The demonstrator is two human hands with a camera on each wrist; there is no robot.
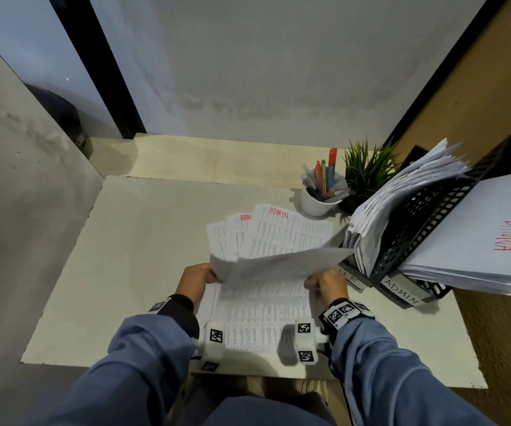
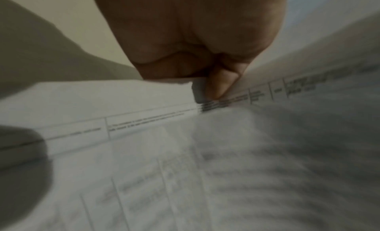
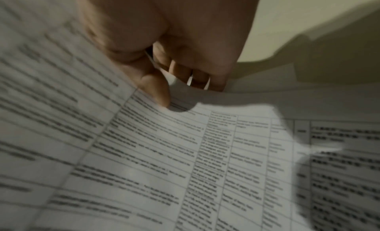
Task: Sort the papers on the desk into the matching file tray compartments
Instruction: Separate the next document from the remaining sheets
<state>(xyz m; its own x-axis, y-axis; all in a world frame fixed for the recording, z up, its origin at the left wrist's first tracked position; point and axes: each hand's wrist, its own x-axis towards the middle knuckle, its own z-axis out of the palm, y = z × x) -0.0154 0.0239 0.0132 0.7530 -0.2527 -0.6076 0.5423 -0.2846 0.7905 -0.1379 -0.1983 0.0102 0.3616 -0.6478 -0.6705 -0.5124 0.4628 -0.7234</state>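
Both hands hold one printed sheet lifted and curling over the desk. My left hand pinches its left edge, the thumb on top in the left wrist view. My right hand pinches the right edge, thumb above and fingers below. Under the raised sheet lies another printed page. Behind it, three sheets are fanned out, two showing "ADMIN" in red. A black file tray stands at the right, with compartment labels "ADMIN" and a partly hidden one.
A white cup of pens and a small green plant stand at the back right beside the tray. The tray's compartments hold thick paper stacks that overhang the desk's right edge. Bare desk surface lies at the left.
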